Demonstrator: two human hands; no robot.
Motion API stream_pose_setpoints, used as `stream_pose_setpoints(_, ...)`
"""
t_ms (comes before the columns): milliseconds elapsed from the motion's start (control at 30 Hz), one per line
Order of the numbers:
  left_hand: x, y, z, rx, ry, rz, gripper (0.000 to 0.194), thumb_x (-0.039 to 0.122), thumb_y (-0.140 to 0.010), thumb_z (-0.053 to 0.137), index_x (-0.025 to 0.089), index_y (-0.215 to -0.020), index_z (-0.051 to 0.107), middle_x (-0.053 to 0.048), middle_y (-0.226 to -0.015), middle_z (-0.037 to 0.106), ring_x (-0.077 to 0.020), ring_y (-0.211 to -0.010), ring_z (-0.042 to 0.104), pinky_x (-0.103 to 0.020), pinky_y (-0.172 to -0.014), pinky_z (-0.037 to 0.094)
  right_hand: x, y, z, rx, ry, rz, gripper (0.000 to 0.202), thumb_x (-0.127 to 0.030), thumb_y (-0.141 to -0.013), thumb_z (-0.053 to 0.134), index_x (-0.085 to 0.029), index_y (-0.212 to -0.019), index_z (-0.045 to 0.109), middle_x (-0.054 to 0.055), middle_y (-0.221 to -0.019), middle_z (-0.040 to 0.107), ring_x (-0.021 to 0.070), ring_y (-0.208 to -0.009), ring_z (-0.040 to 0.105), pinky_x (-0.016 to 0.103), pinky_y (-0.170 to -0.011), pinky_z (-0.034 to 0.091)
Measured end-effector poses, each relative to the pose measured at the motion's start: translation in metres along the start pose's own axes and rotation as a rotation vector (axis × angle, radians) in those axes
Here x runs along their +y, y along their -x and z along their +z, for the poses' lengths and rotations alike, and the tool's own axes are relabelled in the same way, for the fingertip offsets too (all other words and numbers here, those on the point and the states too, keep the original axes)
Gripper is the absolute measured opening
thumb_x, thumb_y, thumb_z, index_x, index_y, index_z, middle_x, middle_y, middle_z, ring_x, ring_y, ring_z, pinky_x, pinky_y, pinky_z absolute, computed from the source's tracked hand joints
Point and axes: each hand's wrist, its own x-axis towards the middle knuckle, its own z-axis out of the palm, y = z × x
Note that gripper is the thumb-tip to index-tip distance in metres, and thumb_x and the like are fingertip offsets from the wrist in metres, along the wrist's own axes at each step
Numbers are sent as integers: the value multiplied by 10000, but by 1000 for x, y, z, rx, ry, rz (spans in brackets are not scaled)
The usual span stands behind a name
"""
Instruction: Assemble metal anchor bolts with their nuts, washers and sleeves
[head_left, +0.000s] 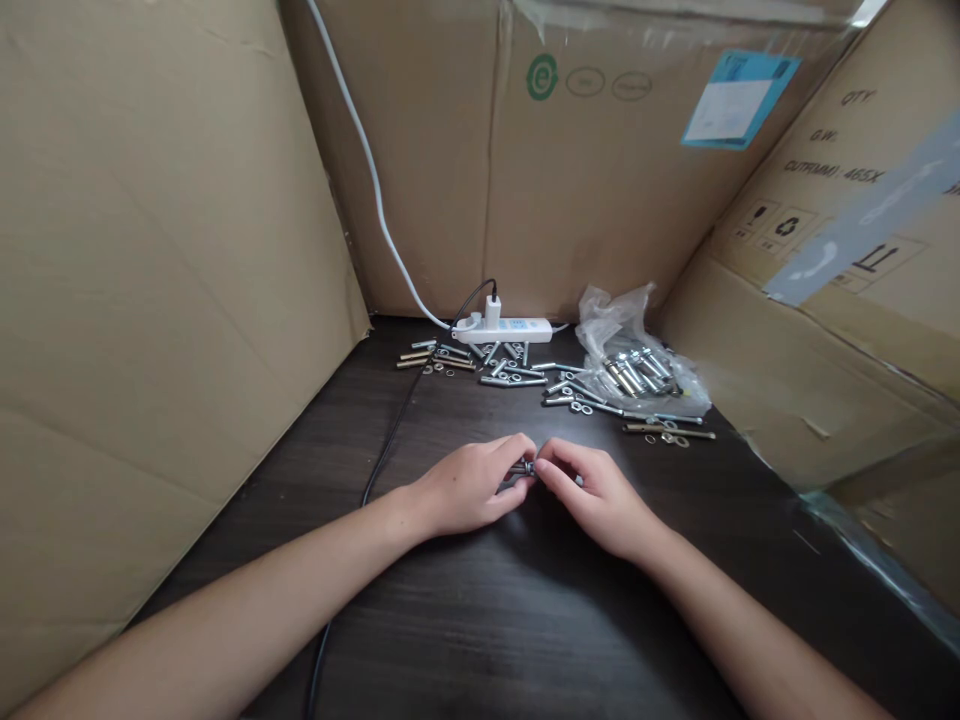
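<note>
A small metal bolt [523, 468] lies between my two hands, above the dark table [450, 600]. My left hand [472, 485] is closed round it from the left, thumb and fingers curled. From the right, my right hand [592, 490] pinches at its end, where a ring-like part shows. Fingers hide much of the bolt. Beyond the hands, bolts, sleeves, nuts and washers lie scattered [514, 381], with more of them farther right [670, 432]. A clear plastic bag [619, 320] holds several bolts.
A white power strip [504, 331] with a plugged-in adapter stands at the back. A black cable [390, 440] runs towards the front, left of my hands. Cardboard walls rise at the left [165, 250], back [420, 130] and right [825, 330].
</note>
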Motion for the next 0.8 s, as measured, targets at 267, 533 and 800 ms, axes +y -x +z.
stream_pose_setpoints(267,1,0,-1,-6,9,9,159,242,-878,448,198,-1030,462,-37,-943,615,-164,-802,593,-277,-705,451,5,1,0,23,-22,58,425,-402,-956,328,-178,-646,513,-15,-591,510,121,-577,477,243,-570,348)
stream_pose_setpoints(533,-1,0,0,-20,-14,-1,151,250,-872,456,199,-1014,448,-31,-927,608,-165,-791,586,-268,-688,435,-3,1,-2,22,-38,15,91,-270,-847,534,-184,-818,537,-15,-683,549,124,-626,491,234,-588,383)
stream_pose_setpoints(800,0,1,-1,-23,-18,6,162,256,-877,454,201,-1028,437,-28,-923,605,-162,-783,583,-265,-685,432,2,0,1,-14,-12,3,319,-373,-926,417,-177,-696,520,-12,-644,530,118,-607,467,240,-581,359)
